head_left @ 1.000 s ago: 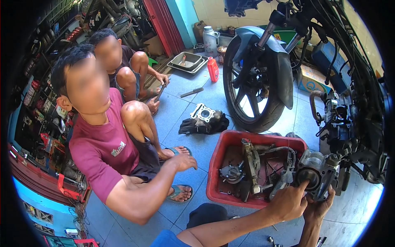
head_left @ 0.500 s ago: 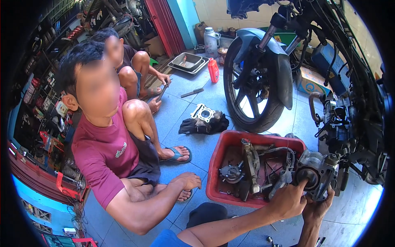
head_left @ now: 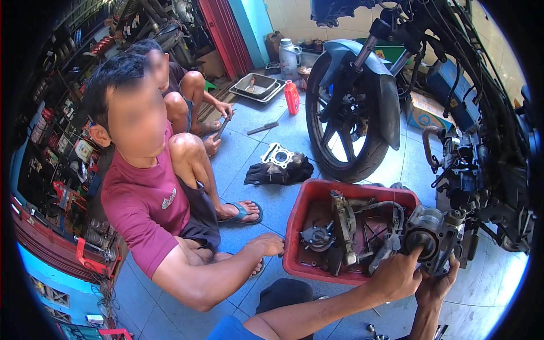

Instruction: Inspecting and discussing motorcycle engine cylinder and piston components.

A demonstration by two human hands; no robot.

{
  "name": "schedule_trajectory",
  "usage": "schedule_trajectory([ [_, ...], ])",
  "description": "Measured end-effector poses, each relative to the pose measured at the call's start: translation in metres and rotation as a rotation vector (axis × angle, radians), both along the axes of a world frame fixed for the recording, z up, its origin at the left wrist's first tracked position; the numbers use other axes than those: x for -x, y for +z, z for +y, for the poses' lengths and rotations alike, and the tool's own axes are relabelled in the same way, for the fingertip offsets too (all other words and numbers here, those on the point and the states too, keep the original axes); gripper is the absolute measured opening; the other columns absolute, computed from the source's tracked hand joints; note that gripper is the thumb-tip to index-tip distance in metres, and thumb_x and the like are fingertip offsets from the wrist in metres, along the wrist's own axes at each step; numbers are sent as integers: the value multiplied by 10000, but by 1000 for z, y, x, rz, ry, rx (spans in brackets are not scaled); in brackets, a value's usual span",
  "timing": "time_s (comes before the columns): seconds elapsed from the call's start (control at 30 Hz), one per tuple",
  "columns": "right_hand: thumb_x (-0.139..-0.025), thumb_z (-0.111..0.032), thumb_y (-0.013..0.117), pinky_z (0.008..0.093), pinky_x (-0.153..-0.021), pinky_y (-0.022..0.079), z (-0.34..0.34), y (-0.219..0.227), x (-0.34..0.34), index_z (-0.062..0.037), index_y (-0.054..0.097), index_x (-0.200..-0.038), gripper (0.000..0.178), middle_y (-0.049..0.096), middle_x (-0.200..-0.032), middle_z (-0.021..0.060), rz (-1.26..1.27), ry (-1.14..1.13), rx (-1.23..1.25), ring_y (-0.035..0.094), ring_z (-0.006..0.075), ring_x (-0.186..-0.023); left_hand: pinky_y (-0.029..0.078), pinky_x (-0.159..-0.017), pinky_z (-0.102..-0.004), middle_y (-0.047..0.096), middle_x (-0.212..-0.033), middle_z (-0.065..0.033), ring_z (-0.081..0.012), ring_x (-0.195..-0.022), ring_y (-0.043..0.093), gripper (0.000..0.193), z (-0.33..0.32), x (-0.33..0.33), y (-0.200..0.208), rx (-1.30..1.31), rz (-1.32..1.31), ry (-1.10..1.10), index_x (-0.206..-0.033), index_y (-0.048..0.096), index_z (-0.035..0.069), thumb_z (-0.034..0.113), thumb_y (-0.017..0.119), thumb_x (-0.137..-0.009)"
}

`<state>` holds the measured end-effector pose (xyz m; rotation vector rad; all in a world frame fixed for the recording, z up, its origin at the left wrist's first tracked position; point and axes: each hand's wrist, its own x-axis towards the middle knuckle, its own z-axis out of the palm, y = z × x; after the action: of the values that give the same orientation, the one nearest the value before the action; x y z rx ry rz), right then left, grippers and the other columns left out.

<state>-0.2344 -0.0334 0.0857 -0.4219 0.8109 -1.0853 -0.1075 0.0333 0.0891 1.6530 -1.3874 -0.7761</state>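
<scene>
At the lower right, a grey metal engine cylinder block [head_left: 433, 217] is held up over the right end of a red plastic tub [head_left: 290, 241]. My left hand [head_left: 396, 276] reaches in from the lower edge, its extended finger pressed on the dark round piston [head_left: 420, 242] in the bore. The other fingers are curled, and their inner side is hidden. Underneath, my right hand [head_left: 435, 286] supports the block, with fingers up along its right side. The tub holds a round metal cover [head_left: 319, 238], a long metal casing [head_left: 343, 226] and several loose parts.
A co-worker in a maroon shirt [head_left: 144, 198] squats at the left, one hand [head_left: 267, 245] near the tub. Another person [head_left: 187, 90] sits behind. On the tiles are a part with a gasket [head_left: 277, 164] on black cloth and a red bottle [head_left: 292, 97]. A motorcycle wheel [head_left: 351, 164] stands beyond.
The co-worker's near hand has moved right and slightly up, closer to the tub's left rim. My hands keep the same hold, and the view has shifted slightly.
</scene>
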Motion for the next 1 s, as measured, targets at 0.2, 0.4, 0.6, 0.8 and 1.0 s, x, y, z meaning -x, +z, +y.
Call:
schedule_trajectory([
  [0.2,-938,-421,563,234,-495,456,-4,-8,10,-112,643,-1092,354,731,-942,32,-46,68,46,671,118,-706,527,-705,-573,649,-752,-295,-478,-722,654,658,0,0,5,14,18,2,-1394,418,-37,194,651,-824],
  [0.4,-942,-418,561,238,-500,466,-4,-7,10,-121,648,-1087,342,731,-937,26,-24,26,11,673,116,-708,530,-714,-572,652,-756,-300,-480,-728,658,658,0,0,3,-9,-9,3,-1397,421,-23,197,656,-822],
  [0.6,-941,-414,560,250,-518,473,-6,-7,14,-121,646,-1084,337,729,-935,24,-35,47,8,671,121,-719,531,-705,-569,652,-759,-299,-479,-733,658,648,-3,1,3,6,3,-11,-1384,424,-25,189,658,-819],
  [0.8,-932,-421,565,254,-514,457,-6,-8,13,-116,651,-1091,354,732,-943,26,-30,48,-23,673,134,-739,533,-703,-573,653,-750,-295,-484,-727,658,644,-3,-2,9,-14,26,-14,-1377,430,-27,183,662,-813],
  [1.0,-934,-429,557,256,-510,439,-7,-6,11,-112,658,-1072,360,733,-932,25,-39,62,-16,657,132,-701,540,-712,-563,654,-735,-290,-483,-719,661,633,-2,-2,11,-25,40,-21,-1365,448,-30,177,664,-808],
])
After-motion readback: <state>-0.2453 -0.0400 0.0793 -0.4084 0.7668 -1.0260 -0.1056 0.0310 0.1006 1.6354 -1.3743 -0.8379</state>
